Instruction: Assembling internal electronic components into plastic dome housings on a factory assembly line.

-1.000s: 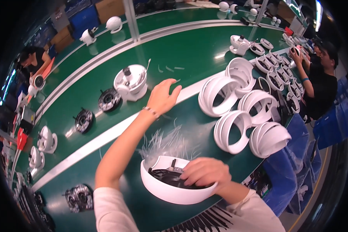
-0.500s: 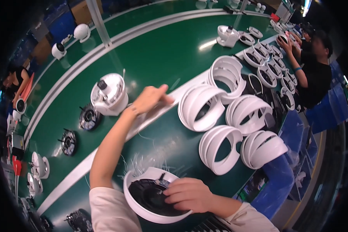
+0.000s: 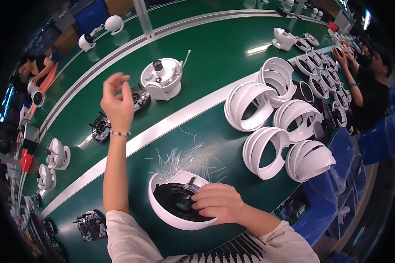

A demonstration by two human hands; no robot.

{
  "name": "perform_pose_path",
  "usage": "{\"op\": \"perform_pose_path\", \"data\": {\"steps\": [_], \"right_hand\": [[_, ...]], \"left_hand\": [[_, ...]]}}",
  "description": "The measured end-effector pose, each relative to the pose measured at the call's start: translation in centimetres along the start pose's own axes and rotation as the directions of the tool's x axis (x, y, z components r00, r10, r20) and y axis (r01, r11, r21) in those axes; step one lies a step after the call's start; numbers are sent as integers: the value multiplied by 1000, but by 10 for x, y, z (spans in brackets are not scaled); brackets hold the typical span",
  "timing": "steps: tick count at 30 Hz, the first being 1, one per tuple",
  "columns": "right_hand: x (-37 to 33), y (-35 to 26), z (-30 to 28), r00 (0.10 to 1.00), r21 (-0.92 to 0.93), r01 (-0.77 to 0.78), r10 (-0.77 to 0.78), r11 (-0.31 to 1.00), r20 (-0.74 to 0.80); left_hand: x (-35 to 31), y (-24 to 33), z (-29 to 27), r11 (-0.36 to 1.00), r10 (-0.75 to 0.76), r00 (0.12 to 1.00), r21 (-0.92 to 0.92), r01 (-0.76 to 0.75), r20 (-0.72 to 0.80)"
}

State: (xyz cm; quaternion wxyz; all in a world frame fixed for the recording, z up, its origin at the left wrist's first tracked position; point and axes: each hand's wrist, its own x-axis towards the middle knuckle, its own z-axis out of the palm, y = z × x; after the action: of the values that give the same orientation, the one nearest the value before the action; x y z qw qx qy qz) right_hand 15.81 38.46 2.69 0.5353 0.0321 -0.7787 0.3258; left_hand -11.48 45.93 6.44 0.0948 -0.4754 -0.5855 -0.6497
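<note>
My right hand [image 3: 219, 204] grips the right rim of a white round housing [image 3: 162, 215], its fingers reaching inside over the black ring-shaped insert [image 3: 167, 198]. The housing is tilted open side up at the near edge of the bench. My left hand [image 3: 117, 101] is raised over the green belt, fingers loosely curled and apart from the thumb, with nothing visible in it. Beside and partly behind it are two black ring-shaped parts [image 3: 101, 128] with small fittings. To its right stands a white camera-like unit [image 3: 162, 81] with a black lens on top.
Thin clear plastic strips [image 3: 182, 160] lie behind the housing. Several white ring shells [image 3: 265, 153] stand at right, with rows of filled housings [image 3: 318, 86] beyond. A white rail [image 3: 162, 128] divides bench from belt. Black cable ties [image 3: 237, 250] are at the near edge. A co-worker [image 3: 373, 74] sits far right.
My left hand has swung left, from near the white rail to beside the black ring-shaped parts. My right hand still holds the housing. The whole view has shifted.
</note>
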Motion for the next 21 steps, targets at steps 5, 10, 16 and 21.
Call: {"op": "perform_pose_path", "data": {"steps": [5,10,16,21], "right_hand": [[-1,-1,1,998,-52,39,-37,998,44],[-1,-1,6,996,-93,68,-62,993,66],[2,-11,4,994,-108,41,-29,993,110],[0,-14,4,982,-134,3,22,991,185]], "left_hand": [[-9,-37,-7,920,-386,859,211,330,337],[-6,-21,17,901,-384,860,338,271,335],[25,-86,-12,549,-304,886,825,-137,350],[12,-108,-11,602,-563,703,799,-10,433]]}}
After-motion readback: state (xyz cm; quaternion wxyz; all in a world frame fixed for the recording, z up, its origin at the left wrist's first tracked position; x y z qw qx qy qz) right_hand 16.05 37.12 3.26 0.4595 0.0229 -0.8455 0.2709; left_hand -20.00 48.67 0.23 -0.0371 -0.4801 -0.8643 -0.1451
